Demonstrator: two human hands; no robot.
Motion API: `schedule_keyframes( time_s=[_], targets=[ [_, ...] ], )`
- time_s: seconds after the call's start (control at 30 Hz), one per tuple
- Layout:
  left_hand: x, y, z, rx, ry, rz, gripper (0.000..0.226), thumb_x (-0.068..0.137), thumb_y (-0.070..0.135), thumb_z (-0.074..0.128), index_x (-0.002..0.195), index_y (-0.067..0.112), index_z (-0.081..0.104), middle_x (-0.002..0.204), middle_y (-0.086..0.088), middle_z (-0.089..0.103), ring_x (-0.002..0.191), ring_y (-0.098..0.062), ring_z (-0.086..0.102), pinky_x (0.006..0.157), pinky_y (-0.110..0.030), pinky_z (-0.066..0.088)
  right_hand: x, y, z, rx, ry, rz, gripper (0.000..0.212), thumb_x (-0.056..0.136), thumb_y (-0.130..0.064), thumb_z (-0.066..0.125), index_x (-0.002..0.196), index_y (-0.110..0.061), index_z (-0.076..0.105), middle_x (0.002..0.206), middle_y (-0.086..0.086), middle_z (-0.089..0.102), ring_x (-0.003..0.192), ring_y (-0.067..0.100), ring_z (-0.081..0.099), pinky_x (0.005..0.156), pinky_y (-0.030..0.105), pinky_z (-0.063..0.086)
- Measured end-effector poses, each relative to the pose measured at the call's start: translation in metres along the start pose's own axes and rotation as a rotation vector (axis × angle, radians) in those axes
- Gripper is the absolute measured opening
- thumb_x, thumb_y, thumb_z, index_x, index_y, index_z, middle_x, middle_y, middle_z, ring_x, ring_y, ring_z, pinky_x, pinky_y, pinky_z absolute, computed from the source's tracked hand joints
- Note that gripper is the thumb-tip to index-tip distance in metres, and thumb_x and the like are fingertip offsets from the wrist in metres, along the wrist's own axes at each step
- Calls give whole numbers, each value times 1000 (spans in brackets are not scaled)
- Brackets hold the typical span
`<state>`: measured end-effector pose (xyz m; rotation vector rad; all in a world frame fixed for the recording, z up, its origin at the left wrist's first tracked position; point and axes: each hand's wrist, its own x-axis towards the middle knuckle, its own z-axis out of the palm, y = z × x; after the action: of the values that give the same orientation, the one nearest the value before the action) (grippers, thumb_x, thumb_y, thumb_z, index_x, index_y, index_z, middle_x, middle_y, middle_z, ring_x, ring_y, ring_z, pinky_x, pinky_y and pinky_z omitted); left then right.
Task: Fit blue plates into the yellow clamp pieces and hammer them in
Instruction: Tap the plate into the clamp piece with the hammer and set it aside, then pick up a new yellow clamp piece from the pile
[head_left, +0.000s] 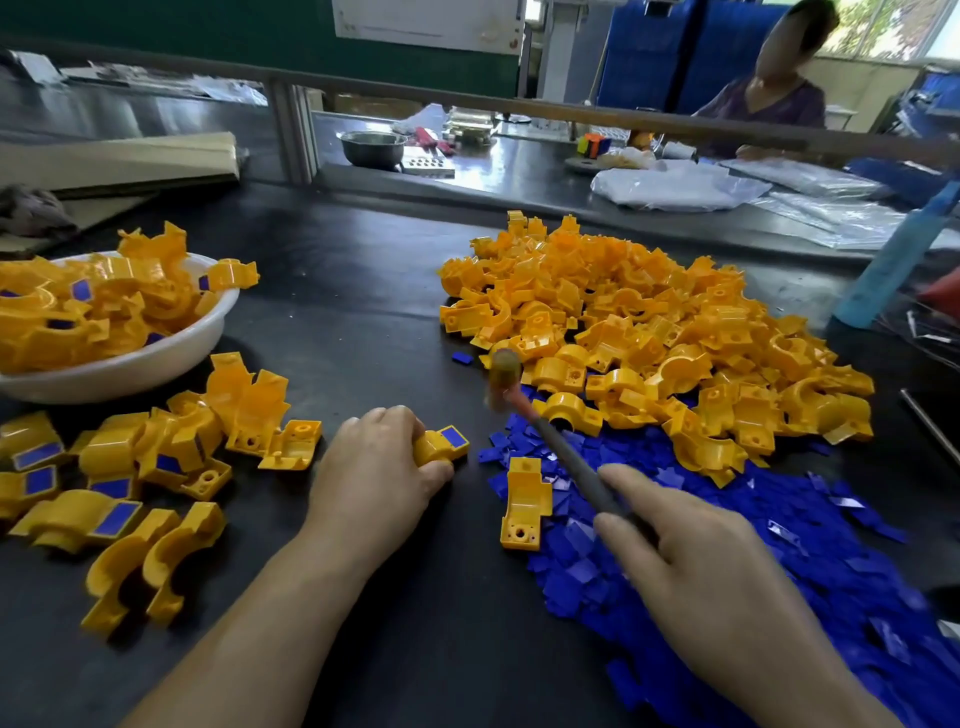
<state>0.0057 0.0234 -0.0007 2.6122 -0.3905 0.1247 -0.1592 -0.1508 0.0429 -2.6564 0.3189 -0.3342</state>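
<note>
Okay, bare dark tabletop (363, 291) runs up the middle, between the left cluster and the right piles; the near edge is out of view. Left hand (379, 462) grips a yellow clamp piece (439, 447) on the table, fingers curled over it, thumb beneath. Its blue plate (454, 436) sits in the slot, facing up. Right hand (691, 561) grips the hammer (558, 449) handle, index finger stretched along it; the head is blurred, just right of the held piece. A pile of empty clamp pieces (649, 332) crowds the right side, with a heap of loose blue plates (727, 545) under the right hand and one stray clamp piece (524, 504) on the heap's edge. Fitted pieces (156, 457) lie at left, more in the white bowl (156, 353). Blue bottle (893, 260) at far right.
</note>
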Motion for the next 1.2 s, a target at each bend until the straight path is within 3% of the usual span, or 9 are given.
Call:
schedule_keyframes(
  time_s=[0.2, 0.27, 0.43, 0.63, 0.73, 0.83, 1.0, 1.1, 1.2],
  targets=[
    [0, 0, 0, -66, -21, -49, 37, 82, 52, 69, 109, 28, 59, 103, 8, 61, 97, -15, 55, 84, -39, 52, 1, 34, -13, -269, 216, 226, 34, 92, -37, 48, 125, -35, 44, 76, -13, 48, 59, 6, 49, 44, 22, 34],
    [3, 1, -6, -407, -51, -185, 32, 85, 51, 67, 103, 25, 60, 97, 8, 63, 91, -13, 59, 79, -39, 54, 2, 45, -14, -349, 201, 309, 41, 92, -39, 45, 132, -34, 39, 81, -12, 44, 63, 8, 46, 48, 28, 36],
    [7, -9, -43, -2000, 107, -327, 38, 95, 49, 47, 88, 16, 65, 89, -5, 72, 81, -18, 70, 69, -29, 55, 4, 57, -12, -389, 124, 373, 45, 93, -37, 48, 137, -31, 38, 87, -9, 44, 72, 11, 42, 54, 27, 34],
    [9, -17, -53, -2254, 389, -394, 54, 89, 58, 48, 114, 10, 54, 101, -13, 72, 78, -24, 74, 71, -29, 54, 3, 18, -5, -209, 206, 30, 44, 86, -36, 56, 129, -29, 52, 117, -7, 56, 109, 14, 49, 88, 30, 43],
    [6, -9, -47, -2144, 303, -450, 53, 91, 56, 51, 118, 11, 54, 104, -12, 71, 77, -21, 75, 69, -30, 56, 4, -2, 16, -237, -117, -236, 55, 90, -38, 54, 138, -43, 26, 146, -13, 29, 137, 13, 24, 106, 34, 33],
    [-1, 10, -33, -1641, -2, -373, 21, 99, 33, 50, 105, 15, 61, 87, -2, 74, 70, -12, 72, 64, -28, 56, 7, -4, 25, -336, -273, -306, 50, 97, -31, 43, 141, -42, 20, 157, -11, 10, 146, 17, -1, 113, 42, 22],
    [-23, 30, -2, -331, -245, 230, 41, 91, 2, 49, 108, 37, 63, 106, 22, 63, 102, 2, 59, 89, -24, 49, 6, -5, 23, -352, -185, -318, 27, 92, -31, 54, 119, -37, 54, 128, -14, 54, 130, 21, 39, 95, 40, 40],
    [-31, 35, -1, -223, -290, 389, 47, 87, 2, 51, 110, 41, 61, 117, 23, 57, 111, 2, 51, 95, -23, 48, 6, -6, 24, -333, -82, -345, 12, 86, -30, 62, 96, -33, 66, 101, -15, 64, 103, 17, 57, 77, 34, 49],
    [-33, 37, 1, -114, -334, 521, 39, 87, 14, 54, 116, 40, 58, 126, 23, 53, 117, -1, 44, 99, -26, 42, 6, -3, 23, -281, -88, -324, 21, 92, -35, 44, 102, -33, 63, 106, -15, 60, 106, 14, 51, 83, 33, 45]
  ],
)
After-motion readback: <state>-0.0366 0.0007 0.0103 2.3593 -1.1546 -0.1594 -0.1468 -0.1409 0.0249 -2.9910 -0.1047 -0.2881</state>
